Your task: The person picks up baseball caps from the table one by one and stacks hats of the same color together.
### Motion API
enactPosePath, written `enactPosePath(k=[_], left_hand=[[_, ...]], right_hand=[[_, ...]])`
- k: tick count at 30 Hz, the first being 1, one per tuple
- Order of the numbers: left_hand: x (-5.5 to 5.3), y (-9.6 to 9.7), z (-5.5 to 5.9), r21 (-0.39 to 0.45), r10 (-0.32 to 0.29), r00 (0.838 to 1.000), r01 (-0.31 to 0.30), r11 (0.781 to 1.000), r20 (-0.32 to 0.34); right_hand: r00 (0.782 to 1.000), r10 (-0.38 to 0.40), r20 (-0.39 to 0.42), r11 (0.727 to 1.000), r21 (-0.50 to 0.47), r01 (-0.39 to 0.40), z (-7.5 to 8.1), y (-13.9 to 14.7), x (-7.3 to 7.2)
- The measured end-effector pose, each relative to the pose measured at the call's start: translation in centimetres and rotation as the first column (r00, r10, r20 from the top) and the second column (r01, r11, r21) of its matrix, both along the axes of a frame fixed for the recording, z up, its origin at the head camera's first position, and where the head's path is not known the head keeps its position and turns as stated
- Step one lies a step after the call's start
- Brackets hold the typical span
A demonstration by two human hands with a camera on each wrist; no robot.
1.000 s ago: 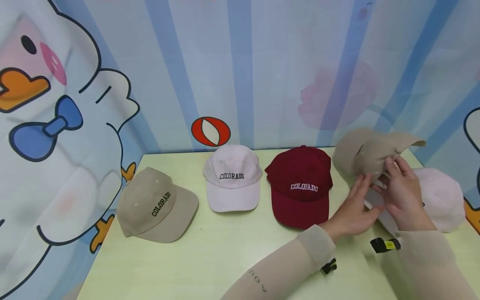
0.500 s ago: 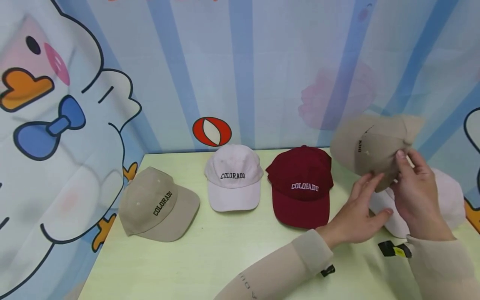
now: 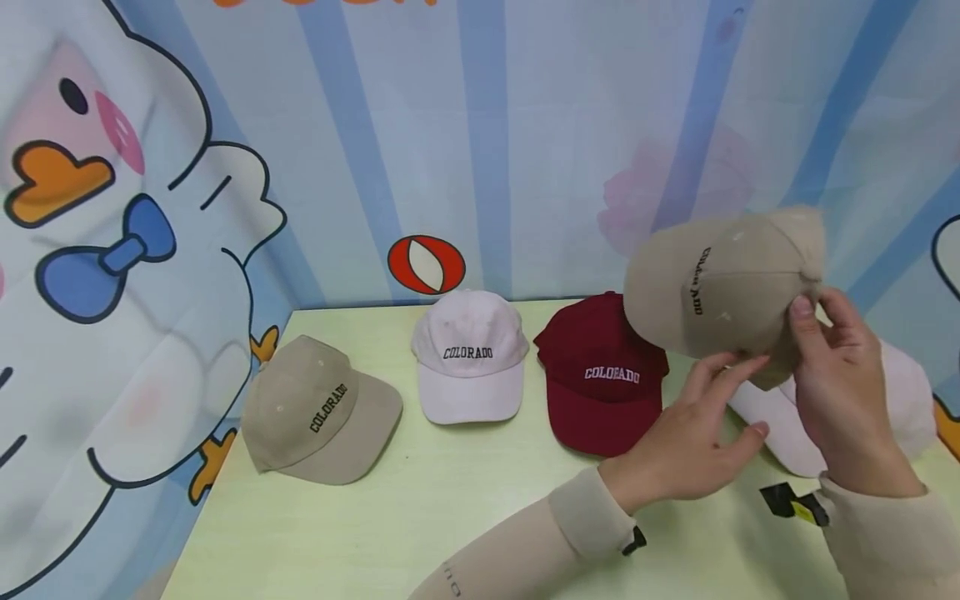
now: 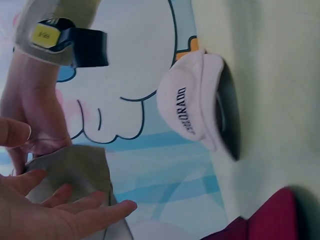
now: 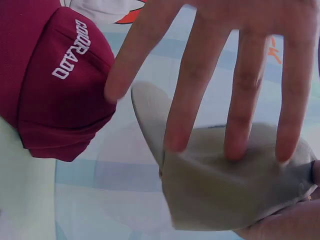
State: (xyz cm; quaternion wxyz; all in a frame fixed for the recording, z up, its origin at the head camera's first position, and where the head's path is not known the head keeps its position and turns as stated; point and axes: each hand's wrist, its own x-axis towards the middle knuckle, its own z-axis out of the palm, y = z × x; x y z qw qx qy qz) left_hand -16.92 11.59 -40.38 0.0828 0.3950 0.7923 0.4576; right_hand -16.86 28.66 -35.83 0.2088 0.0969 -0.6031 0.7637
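A khaki baseball cap (image 3: pixel 742 287) with black lettering is held up in the air, tilted, its brim towards the left. My right hand (image 3: pixel 851 392) pinches its back edge between thumb and fingers. The left hand (image 3: pixel 686 446) has its fingers extended, and its fingertips touch the lower side of the cap. In the right wrist view, those straight fingers (image 5: pixel 192 80) lie against the khaki fabric (image 5: pixel 225 185). The left wrist view has the left hand (image 4: pixel 60 215) below the cap and the right hand (image 4: pixel 37 105) above it.
On the pale table (image 3: pixel 450 517) sit a second khaki cap (image 3: pixel 318 417), a pale pink cap (image 3: pixel 468 358) and a dark red cap (image 3: pixel 596 375). Another pale cap (image 3: pixel 907 400) lies at the right, partly behind the right hand. A printed cloth (image 3: pixel 420 125) hangs behind.
The held khaki cap has risen and shifted left, turning so its lettering shows more and its brim overlaps the red cap. Both hands stay at the cap; the left hand has drawn slightly left.
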Motion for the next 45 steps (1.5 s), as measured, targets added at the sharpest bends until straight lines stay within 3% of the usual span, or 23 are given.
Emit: enactPosePath(k=[5,11,16,22,28,33,37,40,45], left_hand=[[0.1,-2.2,1.1,0.003,0.023,0.995,-0.023,1.000,-0.093],[-0.6,-5.2,1.9,0.128,0.088,0.983,-0.067,0.989,-0.164],[-1.6,-7.7,2.4,0.221,0.152,0.969,-0.107,0.969,-0.195],[-2.1,-10.4,3.2,0.230,0.178,0.963,-0.130,0.964,-0.201],[-2.0,-12.9,3.6,0.218,0.200,0.964,-0.159,0.963,-0.178],[-1.6,-14.3,3.2,0.219,0.238,0.960,-0.204,0.954,-0.146],[-1.6,-15.3,2.8,0.208,0.250,0.953,-0.214,0.955,-0.168],[-1.8,-16.1,2.3,0.193,0.229,0.949,-0.189,0.963,-0.216],[-2.3,-17.7,1.7,0.158,0.178,0.948,-0.140,0.978,-0.263]], right_hand=[[1.000,-0.013,0.015,0.995,0.094,0.012,0.5,-0.3,0.3],[0.996,-0.018,0.084,0.982,0.189,0.002,1.0,-0.6,0.6],[0.993,0.043,0.107,0.969,0.238,-0.067,1.4,-0.8,0.7],[0.992,0.082,0.098,0.940,0.323,-0.110,1.7,-1.5,0.8],[0.982,0.075,0.175,0.856,0.493,-0.154,1.8,-2.6,0.9],[0.955,0.224,0.196,0.789,0.538,-0.296,1.8,-4.1,0.6],[0.910,0.365,0.197,0.723,0.556,-0.410,1.4,-5.4,0.2],[0.862,0.473,0.181,0.665,0.568,-0.484,0.8,-6.3,-0.4],[0.793,0.581,0.184,0.584,0.584,-0.564,-0.1,-7.7,-1.2]])
